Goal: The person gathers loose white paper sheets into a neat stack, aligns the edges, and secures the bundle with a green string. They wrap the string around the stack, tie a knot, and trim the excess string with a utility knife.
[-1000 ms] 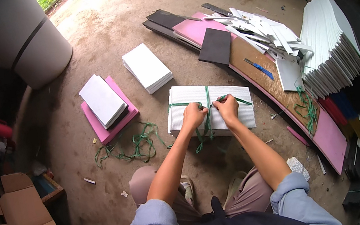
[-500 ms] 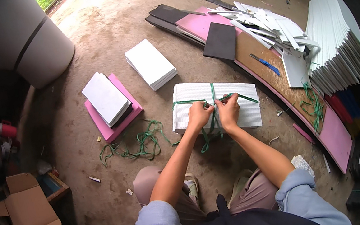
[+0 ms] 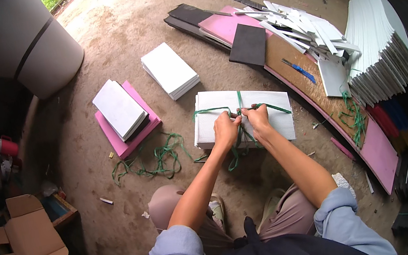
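A bundle of white ribbed sheets (image 3: pixel 277 124) lies on the floor in front of my knees. Green twine (image 3: pixel 239 98) runs across its top both ways and crosses near the middle. My left hand (image 3: pixel 225 128) pinches the twine just left of the crossing. Right beside it, the fingers of my right hand (image 3: pixel 257 119) are closed on the twine too. The fingertips of both hands almost meet, and they partly hide the crossing. Loose twine ends hang over the near side of the bundle.
Farther off lies a stack of white sheets (image 3: pixel 169 70). To its left, white boards (image 3: pixel 118 107) rest on pink ones (image 3: pixel 151 120). Tangled green twine (image 3: pixel 163 159) lies nearby. On the right, a blue cutter (image 3: pixel 301 72) lies on a brown board (image 3: pixel 287 58) near white offcuts (image 3: pixel 306 27). An opened carton (image 3: pixel 32 234) stands left.
My hands have moved slightly apart at the crossing, the right one a little lower and to the right. Both still grip the twine.
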{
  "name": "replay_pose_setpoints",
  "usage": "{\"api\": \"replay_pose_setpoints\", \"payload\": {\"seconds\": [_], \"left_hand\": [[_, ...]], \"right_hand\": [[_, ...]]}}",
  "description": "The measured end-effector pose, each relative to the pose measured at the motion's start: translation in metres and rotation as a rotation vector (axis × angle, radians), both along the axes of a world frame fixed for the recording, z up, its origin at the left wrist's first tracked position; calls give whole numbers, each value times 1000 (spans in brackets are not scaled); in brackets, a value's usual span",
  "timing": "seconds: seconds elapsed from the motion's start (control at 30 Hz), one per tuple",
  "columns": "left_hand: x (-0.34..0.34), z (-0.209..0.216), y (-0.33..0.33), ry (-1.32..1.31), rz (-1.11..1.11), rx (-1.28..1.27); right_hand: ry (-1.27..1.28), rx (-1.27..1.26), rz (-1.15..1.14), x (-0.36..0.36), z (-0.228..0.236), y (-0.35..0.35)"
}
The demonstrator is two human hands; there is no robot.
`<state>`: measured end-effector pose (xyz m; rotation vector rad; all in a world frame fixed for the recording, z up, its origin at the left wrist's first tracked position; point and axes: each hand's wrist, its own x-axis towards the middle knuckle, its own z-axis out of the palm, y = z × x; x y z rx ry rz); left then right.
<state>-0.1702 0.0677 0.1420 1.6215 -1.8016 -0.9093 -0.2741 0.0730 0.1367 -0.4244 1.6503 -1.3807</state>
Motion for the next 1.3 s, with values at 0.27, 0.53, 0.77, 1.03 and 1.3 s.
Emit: {"api": "replay_pose_setpoints", "payload": {"seconds": [0.27, 0.53, 0.77, 1.03, 1.3], "left_hand": [[2, 23, -6, 38, -40, 140], [8, 29, -31, 77, -208, 265], [7, 35, -30, 135, -183, 142], [20, 79, -15, -103, -282, -94], [9, 57, -20, -118, -295, 26]], "right_hand": [[45, 29, 106, -14, 10, 4], [705, 192, 844, -59, 66, 9], [1178, -332, 852, -27, 28, -7], [245, -184, 515, -48, 60, -10], [823, 31, 710, -81, 58, -6]]}}
